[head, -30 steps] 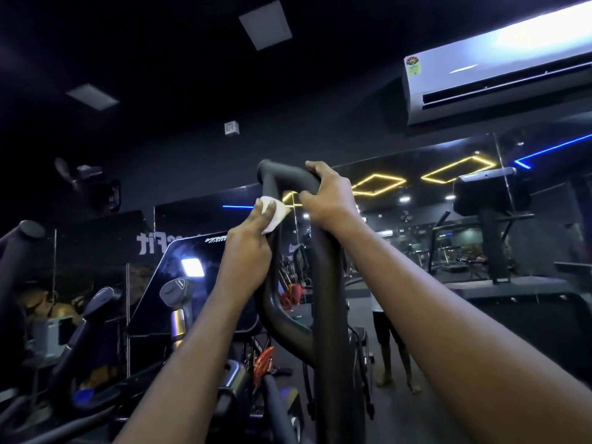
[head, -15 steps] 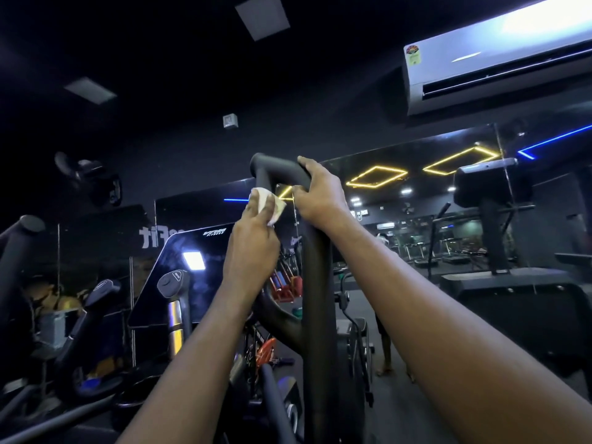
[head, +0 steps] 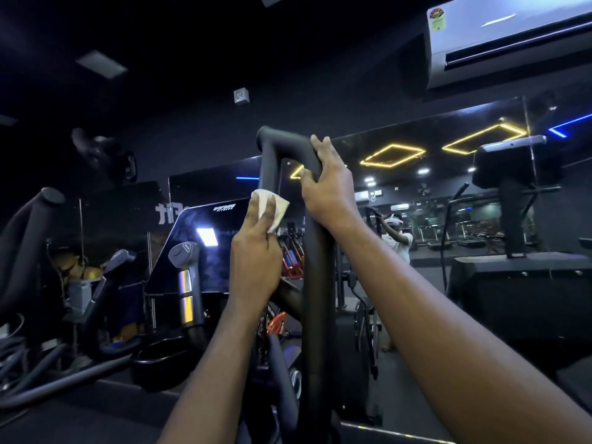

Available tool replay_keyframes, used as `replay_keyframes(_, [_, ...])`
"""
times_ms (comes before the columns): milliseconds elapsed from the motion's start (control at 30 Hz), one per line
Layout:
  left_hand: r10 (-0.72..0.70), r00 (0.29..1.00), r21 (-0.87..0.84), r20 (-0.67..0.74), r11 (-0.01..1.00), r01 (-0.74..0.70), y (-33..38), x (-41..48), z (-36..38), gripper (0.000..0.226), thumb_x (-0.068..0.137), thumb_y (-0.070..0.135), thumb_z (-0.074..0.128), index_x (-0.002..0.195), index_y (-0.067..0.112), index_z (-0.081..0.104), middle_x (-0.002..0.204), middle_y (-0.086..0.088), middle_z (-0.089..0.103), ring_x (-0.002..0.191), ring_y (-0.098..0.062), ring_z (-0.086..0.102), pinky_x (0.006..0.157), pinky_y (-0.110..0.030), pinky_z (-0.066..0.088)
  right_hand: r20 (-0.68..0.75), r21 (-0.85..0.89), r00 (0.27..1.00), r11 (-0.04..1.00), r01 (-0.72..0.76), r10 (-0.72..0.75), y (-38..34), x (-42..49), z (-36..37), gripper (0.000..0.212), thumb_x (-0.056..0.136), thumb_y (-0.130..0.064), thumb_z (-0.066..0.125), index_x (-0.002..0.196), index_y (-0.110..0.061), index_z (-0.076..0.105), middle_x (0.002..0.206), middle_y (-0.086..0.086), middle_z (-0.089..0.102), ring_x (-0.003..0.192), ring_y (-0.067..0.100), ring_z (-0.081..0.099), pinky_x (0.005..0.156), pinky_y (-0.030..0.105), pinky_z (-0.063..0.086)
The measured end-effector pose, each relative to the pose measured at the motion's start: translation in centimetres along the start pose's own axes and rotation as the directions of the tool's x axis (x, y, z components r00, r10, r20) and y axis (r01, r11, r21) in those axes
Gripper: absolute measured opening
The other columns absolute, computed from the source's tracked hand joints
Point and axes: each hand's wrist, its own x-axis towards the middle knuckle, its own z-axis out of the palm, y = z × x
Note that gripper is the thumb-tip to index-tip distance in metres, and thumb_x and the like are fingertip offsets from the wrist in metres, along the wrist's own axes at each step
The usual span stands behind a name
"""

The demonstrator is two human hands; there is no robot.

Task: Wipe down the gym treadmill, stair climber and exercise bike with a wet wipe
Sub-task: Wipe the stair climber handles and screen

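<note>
- My left hand (head: 256, 254): the fingers are curled over a folded white wet wipe (head: 276, 209) and hold it against the left upright of a matte black tubular handle loop (head: 288, 140). The wipe sits partway down that upright, below the top bend.
- My right hand (head: 326, 187): closed round the right side of the same loop, just under the bend, with no wipe in it. I judge that it steadies the handle.
- Stage of the task, as a judgement: one handle is under the wipe. No wet sheen shows on the dark tube, so I cannot tell how much of it is done. I also cannot tell which of the three machines this handle belongs to.
- Just beyond my left hand: a glossy black tilted console panel (head: 192, 251) and a black grip with silver contact plates (head: 185, 277), both apart from the wipe. Whether they have been wiped I cannot tell.
- To the right, well apart: a bulky black machine base (head: 512, 277) with a console on an upright post. Nothing shows it as cleaned, so I take the remaining machines as work left.
- Farthest: a wall mirror (head: 448, 187) reflecting yellow diamond lights, and above it a white wall-mounted air conditioner (head: 512, 36).
</note>
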Motion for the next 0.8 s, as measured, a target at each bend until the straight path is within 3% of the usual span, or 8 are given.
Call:
replay_keyframes(67, [-0.048, 0.998, -0.033, -0.046, 0.998, 0.047, -0.2, -3.2, 0.1, 0.057, 0.096, -0.008, 0.05, 0.144, 0.023, 0.055, 0.161, 0.001, 0.035, 0.132, -0.017, 0.055, 0.101, -0.012, 0.044, 0.019, 0.036, 1.0, 0.999, -0.001, 0.0, 0.6, -1.2, 0.1, 0.067, 0.101, -0.02, 0.058, 0.159, -0.031, 0.026, 0.17, -0.003, 0.012, 0.152, 0.015, 0.023, 0.112, 0.024, 0.028])
replay_keyframes(233, [-0.131, 0.982, -0.016, -0.135, 0.991, 0.13, 0.4, -6.6, 0.4, 0.054, 0.098, -0.003, 0.054, 0.143, 0.025, 0.056, 0.16, 0.002, 0.038, 0.137, -0.013, 0.049, 0.104, -0.005, 0.036, 0.047, 0.099, 0.999, 0.995, 0.007, -0.011, 1.5, -3.7, 0.1, 0.068, 0.104, -0.022, 0.054, 0.16, -0.037, 0.02, 0.17, -0.006, 0.001, 0.136, -0.002, 0.016, 0.079, -0.009, 0.024])
replay_keyframes(333, [-0.137, 0.984, -0.02, -0.117, 0.991, 0.135, 1.2, -6.5, 0.4, 0.054, 0.1, -0.002, 0.051, 0.146, 0.026, 0.053, 0.162, 0.003, 0.034, 0.14, -0.016, 0.047, 0.11, -0.031, 0.045, 0.026, 0.167, 0.999, 0.986, 0.022, -0.027, 1.8, -4.6, 0.0, 0.064, 0.104, -0.022, 0.054, 0.159, -0.036, 0.025, 0.17, -0.004, 0.004, 0.152, 0.007, 0.011, 0.102, 0.002, 0.016])
replay_keyframes(400, [-0.168, 0.977, -0.017, -0.13, 0.986, 0.167, 1.6, -7.9, 0.7, 0.05, 0.102, 0.003, 0.052, 0.147, 0.025, 0.052, 0.162, 0.009, 0.032, 0.146, -0.016, 0.04, 0.113, -0.04, 0.043, 0.01, 0.24, 1.0, 0.971, 0.014, -0.017, 2.0, -5.2, -0.1, 0.06, 0.104, -0.023, 0.055, 0.158, -0.034, 0.031, 0.17, -0.004, 0.01, 0.154, 0.008, 0.011, 0.106, 0.005, 0.015])
replay_keyframes(533, [-0.124, 0.986, 0.007, -0.114, 0.992, 0.126, 2.8, -13.2, 1.5, 0.049, 0.103, 0.009, 0.047, 0.149, 0.026, 0.051, 0.16, 0.013, 0.037, 0.154, -0.007, 0.019, 0.124, -0.027, 0.023, 0.02, 0.333, 1.0, 0.943, -0.01, 0.004, 2.0, -8.0, -0.6, 0.055, 0.105, -0.027, 0.052, 0.156, -0.038, 0.033, 0.168, -0.006, 0.018, 0.134, -0.025, 0.02, 0.093, -0.01, 0.024])
replay_keyframes(600, [-0.12, 0.992, 0.035, -0.049, 0.992, 0.122, 3.5, -14.0, 0.9, 0.051, 0.103, 0.008, 0.045, 0.151, 0.027, 0.047, 0.159, 0.015, 0.037, 0.155, -0.005, 0.009, 0.125, -0.024, 0.016, 0.056, 0.338, 0.997, 0.939, -0.063, 0.047, 2.1, -10.1, -1.2, 0.054, 0.106, -0.028, 0.051, 0.155, -0.042, 0.033, 0.167, -0.005, 0.023, 0.116, -0.033, 0.036, 0.087, -0.005, 0.037])
replay_keyframes(700, [-0.096, 0.994, 0.051, 0.042, 0.994, 0.094, 3.7, -13.1, 0.0, 0.048, 0.105, 0.007, 0.045, 0.151, 0.019, 0.047, 0.16, 0.009, 0.037, 0.156, -0.011, 0.007, 0.127, -0.038, 0.019, 0.132, 0.377, 0.974, 0.899, -0.221, 0.184, 2.3, -12.5, -2.6, 0.051, 0.105, -0.025, 0.053, 0.149, -0.048, 0.042, 0.142, -0.01, 0.057, 0.094, -0.007, 0.067, 0.076, 0.013, 0.056])
replay_keyframes(800, [-0.065, 0.987, -0.009, 0.149, 0.998, 0.067, 3.8, -15.1, -0.9, 0.052, 0.107, 0.008, 0.043, 0.157, 0.019, 0.032, 0.165, 0.007, 0.025, 0.156, -0.008, 0.009, 0.125, -0.051, 0.021, 0.149, 0.378, 0.945, 0.866, -0.328, 0.292, 2.7, -15.4, -3.9, 0.049, 0.105, -0.01, 0.052, 0.148, -0.033, 0.05, 0.124, -0.021, 0.066, 0.106, -0.004, 0.067, 0.085, 0.017, 0.056])
